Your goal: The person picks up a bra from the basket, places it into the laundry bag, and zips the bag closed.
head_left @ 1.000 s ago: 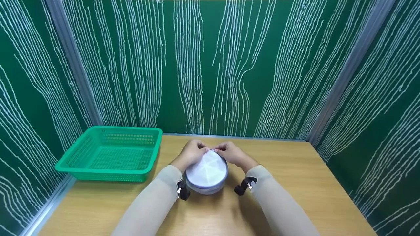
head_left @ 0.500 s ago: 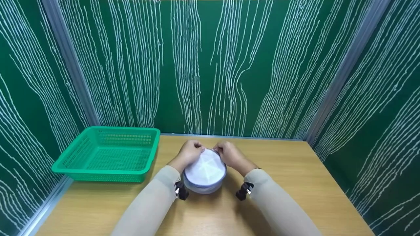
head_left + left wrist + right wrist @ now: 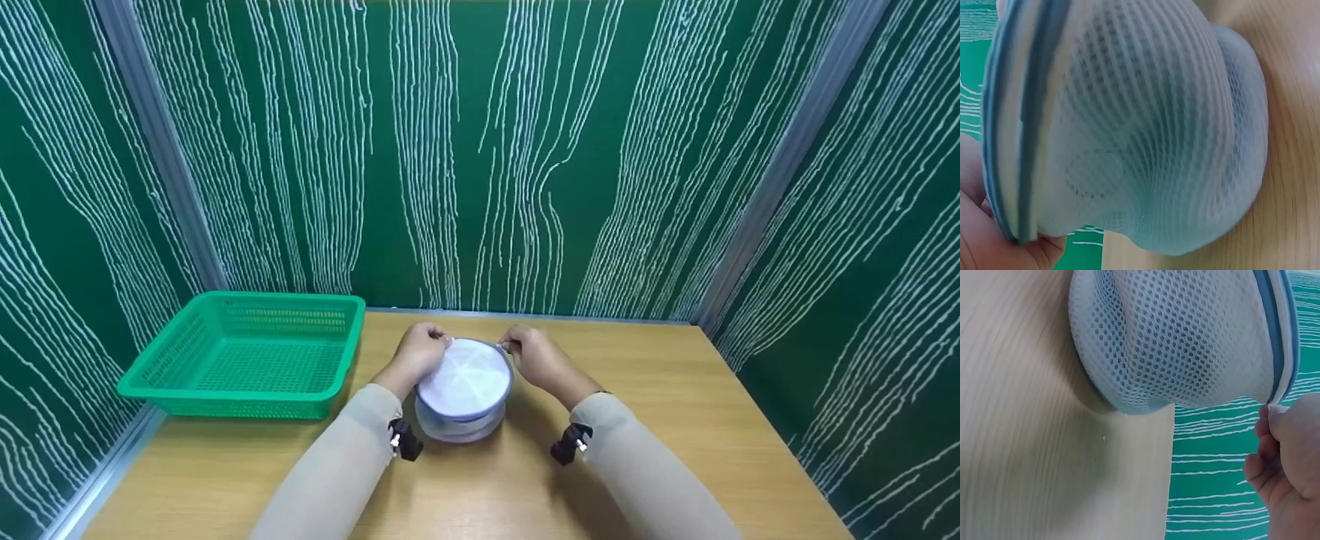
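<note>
A round white mesh laundry bag [image 3: 463,379] stands on the table, its flat lid edged with a blue-grey zipper band. My left hand [image 3: 420,352] grips the far left side of that rim, thumb on top. At the far right of the rim, my right hand [image 3: 536,356] pinches a small bit at the zipper's edge between thumb and fingertips. In the left wrist view the bag's mesh side [image 3: 1145,112] bulges and folds below the blue zipper band [image 3: 1030,112]. The right wrist view has my right thumb and fingertips [image 3: 1275,415] right at the band's edge.
A green perforated plastic basket [image 3: 262,390] sits on the left of the wooden table [image 3: 645,420]. Green panels [image 3: 517,150] with white wavy lines stand behind and at both sides, joined by grey posts.
My hands have moved apart. The right hand has slid rightward along the rim from beside the left hand, while the left hand and bag have shifted slightly left.
</note>
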Demonstrator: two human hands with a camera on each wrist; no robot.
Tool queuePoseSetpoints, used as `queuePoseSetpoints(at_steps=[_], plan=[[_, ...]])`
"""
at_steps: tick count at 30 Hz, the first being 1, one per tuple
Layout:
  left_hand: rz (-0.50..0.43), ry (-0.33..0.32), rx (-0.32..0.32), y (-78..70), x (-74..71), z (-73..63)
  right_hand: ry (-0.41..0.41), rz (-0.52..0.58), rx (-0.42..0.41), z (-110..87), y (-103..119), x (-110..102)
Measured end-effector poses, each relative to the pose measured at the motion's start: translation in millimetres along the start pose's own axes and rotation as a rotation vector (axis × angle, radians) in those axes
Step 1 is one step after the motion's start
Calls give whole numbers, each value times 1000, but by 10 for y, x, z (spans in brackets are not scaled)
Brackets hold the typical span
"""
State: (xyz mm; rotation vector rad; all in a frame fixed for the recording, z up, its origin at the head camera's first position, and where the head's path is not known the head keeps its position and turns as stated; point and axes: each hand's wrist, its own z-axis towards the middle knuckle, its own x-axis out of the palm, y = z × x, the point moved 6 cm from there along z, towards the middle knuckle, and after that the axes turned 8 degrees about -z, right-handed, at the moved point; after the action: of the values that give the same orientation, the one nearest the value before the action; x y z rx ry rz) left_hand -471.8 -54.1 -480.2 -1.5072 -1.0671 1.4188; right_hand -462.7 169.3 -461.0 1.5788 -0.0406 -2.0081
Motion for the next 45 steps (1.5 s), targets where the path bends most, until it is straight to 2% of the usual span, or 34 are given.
queuePoseSetpoints(at_steps=[5, 8, 12, 14, 20, 25, 31, 37, 45], plan=[[23, -23, 9, -17, -53, -46, -19, 13, 16, -19, -55, -22], [105, -23, 24, -49, -40, -87, -21, 19, 40, -22, -53, -16], [274, -10, 91, -150, 55, -136, -30, -2, 47, -14, -4, -12], [325, 8, 138, -216, 123, -160, -35, -14, 45, -5, 29, -10], [407, 105, 265, -380, 341, -201, -45, -10, 13, 29, 133, -19], [446, 134, 310, -426, 428, -189, -46, 15, -21, 51, 188, -8], [404, 104, 293, -397, 389, -133, -46, 28, -27, 59, 202, -12], [362, 57, 233, -314, 273, -103, -47, 23, -29, 49, 180, -16], [428, -37, 153, -223, 122, -108, -37, 52, 42, 26, 65, 6]])
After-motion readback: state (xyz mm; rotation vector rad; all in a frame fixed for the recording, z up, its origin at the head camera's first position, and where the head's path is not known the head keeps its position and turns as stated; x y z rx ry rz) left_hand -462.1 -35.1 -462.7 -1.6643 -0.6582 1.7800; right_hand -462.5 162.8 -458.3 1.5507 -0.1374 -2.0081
